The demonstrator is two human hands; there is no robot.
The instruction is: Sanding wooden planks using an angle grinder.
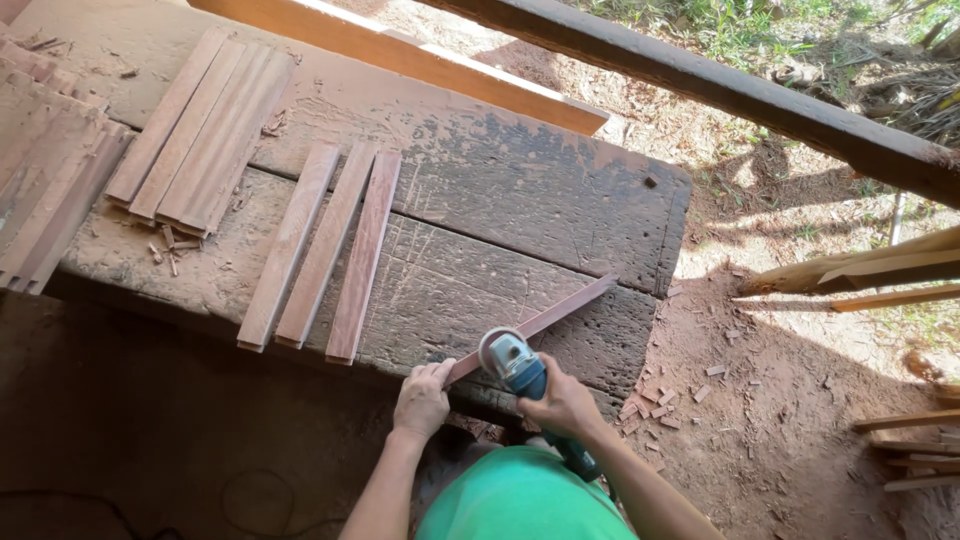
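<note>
No packages, labels, signs or screens are in view.

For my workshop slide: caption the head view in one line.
Left hand steadies a thin reddish wooden strip on a worn plank workbench; right hand holds a blue angle grinder.
</note>
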